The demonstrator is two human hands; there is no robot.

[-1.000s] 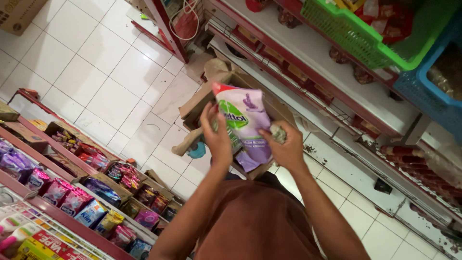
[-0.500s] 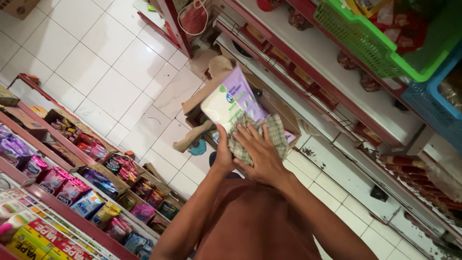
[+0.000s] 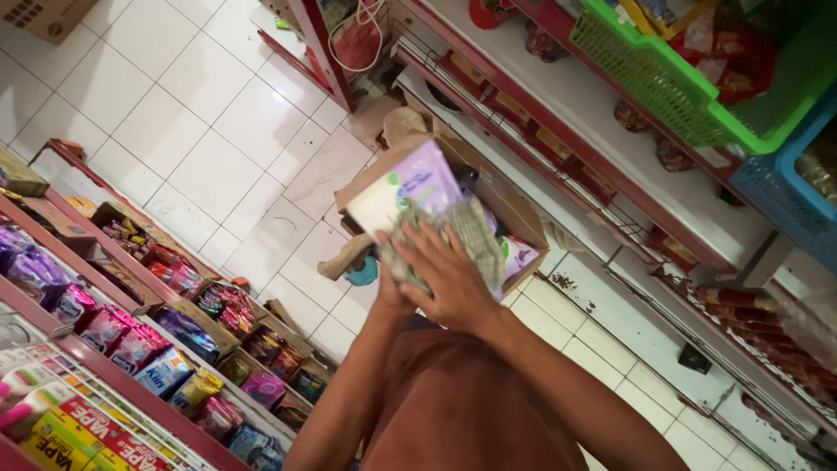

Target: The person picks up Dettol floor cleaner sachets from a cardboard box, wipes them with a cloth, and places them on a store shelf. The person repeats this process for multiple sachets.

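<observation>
Right hand (image 3: 449,275) spread flat, pressing a grey cloth (image 3: 466,235) against a lilac-and-white pouch (image 3: 410,187). Left hand (image 3: 384,292) mostly hidden beneath, grip impossible to tell. Held above an open cardboard box (image 3: 514,214). Beyond, white tiled floor (image 3: 200,131), red shelves (image 3: 628,174), green basket (image 3: 663,78) cut off at top.
</observation>
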